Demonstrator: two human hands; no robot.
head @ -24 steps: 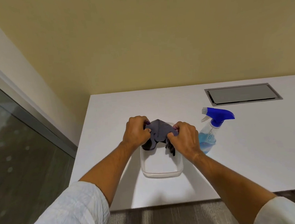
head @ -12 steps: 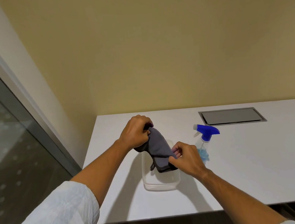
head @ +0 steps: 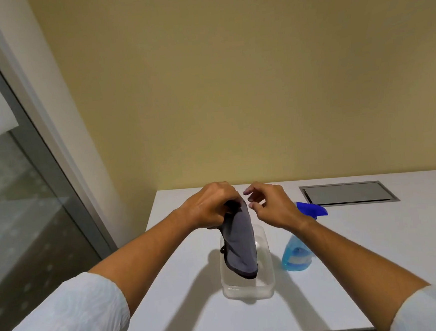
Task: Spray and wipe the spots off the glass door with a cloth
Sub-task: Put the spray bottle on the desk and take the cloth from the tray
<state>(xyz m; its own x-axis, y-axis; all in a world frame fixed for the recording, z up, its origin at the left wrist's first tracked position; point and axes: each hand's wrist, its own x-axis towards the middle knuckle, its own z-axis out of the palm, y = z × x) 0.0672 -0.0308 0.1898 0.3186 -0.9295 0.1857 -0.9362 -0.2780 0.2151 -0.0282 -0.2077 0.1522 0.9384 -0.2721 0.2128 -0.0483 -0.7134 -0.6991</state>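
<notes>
- Now the left hand [head: 209, 207] is gripping the grey cloth [head: 240, 244], which is hanging over the clear tub [head: 247, 291] near the table's [head: 374, 244] front edge.
- Right hand [head: 272, 208] is hovering beside it, fingers loosely spread, holding nothing.
- Spray bottle [head: 297, 255] is standing just right of the tub.

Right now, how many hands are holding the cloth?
1. The left hand grips the cloth above the tub; the right hand hovers beside it, empty.
</notes>
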